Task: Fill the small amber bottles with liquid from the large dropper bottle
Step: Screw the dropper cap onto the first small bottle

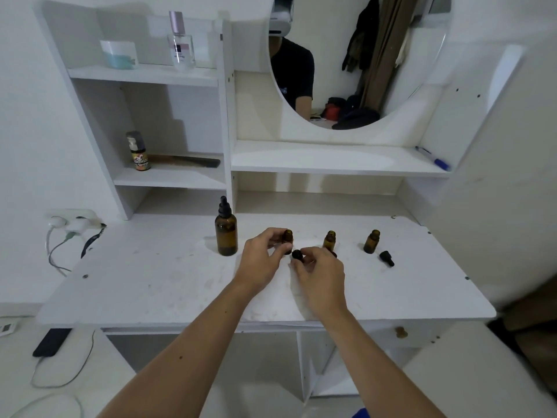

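The large amber dropper bottle (226, 233) stands capped on the white table (150, 285), left of my hands. My left hand (261, 260) grips a small amber bottle (287, 237), which is uncapped. My right hand (319, 277) pinches a black dropper cap (297, 254) just below and right of that bottle's mouth. Two more small amber bottles stand open to the right, the middle one (329, 240) and the right one (371, 241). A black cap (386, 258) lies beside the right bottle. Another dark cap (333, 254) peeks out behind my right hand.
White shelves rise behind the table with a spray bottle (141, 152), a comb (193, 160), a perfume bottle (180, 43) and a jar (118, 54). A round mirror (355, 55) hangs above a shelf with a blue pen (432, 158). Cables and a power strip (73, 221) lie at the left edge.
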{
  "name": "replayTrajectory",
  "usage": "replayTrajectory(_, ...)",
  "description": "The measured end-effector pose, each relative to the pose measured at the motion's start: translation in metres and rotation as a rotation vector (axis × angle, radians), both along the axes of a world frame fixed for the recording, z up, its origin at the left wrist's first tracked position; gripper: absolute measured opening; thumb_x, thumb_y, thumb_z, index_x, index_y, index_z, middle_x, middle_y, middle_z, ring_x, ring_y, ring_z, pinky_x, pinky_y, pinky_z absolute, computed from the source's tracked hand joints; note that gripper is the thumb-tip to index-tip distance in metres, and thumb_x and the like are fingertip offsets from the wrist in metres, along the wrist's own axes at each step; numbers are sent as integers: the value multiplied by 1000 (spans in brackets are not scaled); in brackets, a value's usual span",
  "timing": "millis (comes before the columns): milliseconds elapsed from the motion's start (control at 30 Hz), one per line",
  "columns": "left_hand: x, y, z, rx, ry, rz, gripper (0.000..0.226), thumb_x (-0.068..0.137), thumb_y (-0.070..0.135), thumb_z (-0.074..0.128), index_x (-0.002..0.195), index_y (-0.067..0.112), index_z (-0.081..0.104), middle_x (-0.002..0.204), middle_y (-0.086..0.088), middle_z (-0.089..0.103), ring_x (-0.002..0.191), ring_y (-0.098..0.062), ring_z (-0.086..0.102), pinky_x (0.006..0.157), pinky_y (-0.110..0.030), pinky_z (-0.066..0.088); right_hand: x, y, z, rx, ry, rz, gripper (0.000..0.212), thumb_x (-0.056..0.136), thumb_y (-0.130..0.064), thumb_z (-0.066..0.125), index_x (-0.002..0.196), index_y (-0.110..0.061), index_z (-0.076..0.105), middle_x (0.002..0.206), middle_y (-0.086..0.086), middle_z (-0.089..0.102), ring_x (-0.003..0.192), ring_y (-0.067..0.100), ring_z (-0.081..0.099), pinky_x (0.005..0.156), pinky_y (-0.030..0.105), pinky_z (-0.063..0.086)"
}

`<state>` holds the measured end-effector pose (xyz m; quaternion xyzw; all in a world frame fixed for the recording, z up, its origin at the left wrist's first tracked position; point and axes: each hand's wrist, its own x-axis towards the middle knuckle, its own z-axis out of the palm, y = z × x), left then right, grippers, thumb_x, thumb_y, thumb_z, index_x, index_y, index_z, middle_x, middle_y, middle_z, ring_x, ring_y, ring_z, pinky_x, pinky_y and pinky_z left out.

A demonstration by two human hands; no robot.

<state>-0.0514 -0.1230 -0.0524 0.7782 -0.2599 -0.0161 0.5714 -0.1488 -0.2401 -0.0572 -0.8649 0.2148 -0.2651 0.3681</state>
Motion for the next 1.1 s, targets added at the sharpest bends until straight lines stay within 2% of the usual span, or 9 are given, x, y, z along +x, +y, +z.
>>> replayTrajectory(100, 0, 1, 1, 4, -25, 10, 25, 94, 10, 72, 119, 14, 71, 100, 8, 77, 97, -3, 72, 95, -25, 58, -4, 1, 1, 12, -69, -17, 13, 97, -23, 76, 108, -18, 79, 101, -4, 75, 90, 13, 69, 90, 33, 59)
replayTrajectory(233, -1, 3, 1, -5, -18, 15, 23, 94, 12, 73, 117, 17, 71, 96, 12, 77, 93, 2, 72, 87, -14, 54, -10, -4, 5, 34, -165, -50, 14, 96, -19, 77, 109, -16, 80, 98, -6, 74, 82, 6, 70, 84, 29, 61)
replayTrajectory(467, 0, 4, -1, 10, -9, 26, 29, 94, 19, 75, 123, 18, 70, 104, 12, 76, 98, 0, 71, 97, -21, 55, -11, -15, 33, -25, -277, -7, 15, 98, -12, 73, 111, -15, 80, 96, -7, 69, 83, 2, 69, 77, 10, 53)
replayTrajectory(533, 0, 4, -2, 14, -8, 25, 29, 94, 20, 75, 122, 19, 70, 105, 12, 76, 100, -2, 71, 98, -25, 56, -10, -18, 39, -60, -263, 36, 14, 98, -12, 74, 111, -15, 80, 96, -8, 68, 86, -1, 68, 76, 5, 50)
replayTrajectory(700, 1, 4, -2, -4, -6, 21, 27, 93, 18, 75, 119, 19, 71, 103, 14, 76, 98, 2, 71, 98, -24, 56, -7, -24, 45, -165, -165, 96, 15, 97, -12, 74, 110, -11, 80, 96, -4, 69, 79, -2, 65, 76, 2, 46)
replayTrajectory(767, 2, 4, -3, -15, -3, 16, 26, 93, 17, 75, 119, 19, 71, 103, 14, 76, 98, 2, 71, 98, -23, 55, -4, -26, 51, -197, -145, 113, 15, 96, -12, 75, 110, -10, 80, 97, -2, 69, 79, -2, 64, 77, 3, 47)
replayTrajectory(900, 1, 4, -3, -30, -3, 5, 24, 94, 15, 74, 118, 17, 72, 103, 12, 77, 98, 0, 71, 97, -21, 55, 8, -28, 73, -196, -52, 172, 13, 95, -14, 76, 107, -14, 81, 97, -3, 71, 81, 9, 67, 83, 23, 55)
replayTrajectory(1000, 1, 5, -4, -56, 7, -3, 22, 94, 11, 72, 116, 17, 72, 100, 11, 77, 96, -1, 72, 95, -20, 55, 21, -28, 86, -199, 19, 230, 12, 93, -14, 77, 104, -16, 82, 92, -5, 73, 79, 8, 66, 81, 21, 54)
replayTrajectory(1100, 2, 5, -5, -45, 14, 1, 23, 94, 11, 72, 116, 19, 73, 101, 13, 77, 97, -1, 72, 94, -19, 55, 35, -30, 92, -168, 81, 280, 13, 93, -16, 78, 106, -17, 82, 100, -3, 76, 86, 11, 69, 83, 21, 52)
